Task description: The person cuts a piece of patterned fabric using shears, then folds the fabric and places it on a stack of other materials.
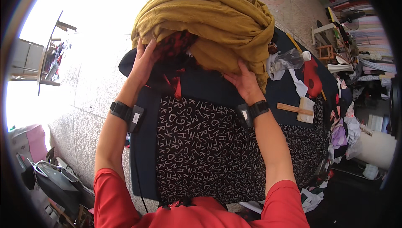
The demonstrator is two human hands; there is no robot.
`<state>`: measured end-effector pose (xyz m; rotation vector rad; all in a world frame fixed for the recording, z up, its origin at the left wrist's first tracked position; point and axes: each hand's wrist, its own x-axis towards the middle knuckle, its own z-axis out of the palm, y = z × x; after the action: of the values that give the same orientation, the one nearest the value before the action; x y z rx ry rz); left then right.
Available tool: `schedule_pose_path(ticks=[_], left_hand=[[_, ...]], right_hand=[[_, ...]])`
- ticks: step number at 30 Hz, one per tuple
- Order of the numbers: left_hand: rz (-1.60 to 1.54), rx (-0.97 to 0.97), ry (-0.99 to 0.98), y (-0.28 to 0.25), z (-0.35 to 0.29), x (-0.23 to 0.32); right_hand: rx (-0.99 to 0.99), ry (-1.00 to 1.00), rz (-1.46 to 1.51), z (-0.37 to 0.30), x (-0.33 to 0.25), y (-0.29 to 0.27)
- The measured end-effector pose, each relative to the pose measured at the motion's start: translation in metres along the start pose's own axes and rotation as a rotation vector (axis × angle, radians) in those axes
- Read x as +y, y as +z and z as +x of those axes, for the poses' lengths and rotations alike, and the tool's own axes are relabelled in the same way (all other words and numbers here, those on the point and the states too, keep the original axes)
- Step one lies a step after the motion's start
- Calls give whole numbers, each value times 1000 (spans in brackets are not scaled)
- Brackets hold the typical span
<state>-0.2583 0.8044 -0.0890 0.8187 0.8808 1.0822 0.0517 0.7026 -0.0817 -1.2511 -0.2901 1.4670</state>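
Observation:
A large heap of mustard-yellow cloth (209, 8) rises at the far side of a dark blue table (144, 157). My left hand (143, 60) grips the cloth's left edge, its fingertips partly lost in the folds. At the cloth's near right edge, my right hand (247, 85) pinches the hem, thumb and forefinger against it. Between the hands, under the raised yellow edge, lies a red-and-black patterned fabric (176, 46). Black fabric with white letters (201, 148) is spread flat on the table in front of me. Both wrists wear black strapped devices.
To the right lie a clear plastic bottle (291, 59), a red cut piece (310, 77), a wooden ruler (295, 109) and a pale flat block (306, 111). Fabric stacks (377, 31) line the far right. A motor scooter (58, 182) stands at lower left.

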Motion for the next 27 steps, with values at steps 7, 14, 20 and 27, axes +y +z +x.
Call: schedule_pose_path(ticks=[7, 14, 20, 27], left_hand=[[1161, -4, 350, -8, -72, -5], [1544, 6, 255, -51, -70, 15], [1142, 499, 372, -131, -57, 33], [221, 596, 465, -193, -108, 122]], right_hand=[[99, 56, -160, -45, 5, -27], [101, -35, -369, -102, 27, -47], [-47, -18, -519, -138, 34, -54], [11, -4, -551, -163, 43, -66]])
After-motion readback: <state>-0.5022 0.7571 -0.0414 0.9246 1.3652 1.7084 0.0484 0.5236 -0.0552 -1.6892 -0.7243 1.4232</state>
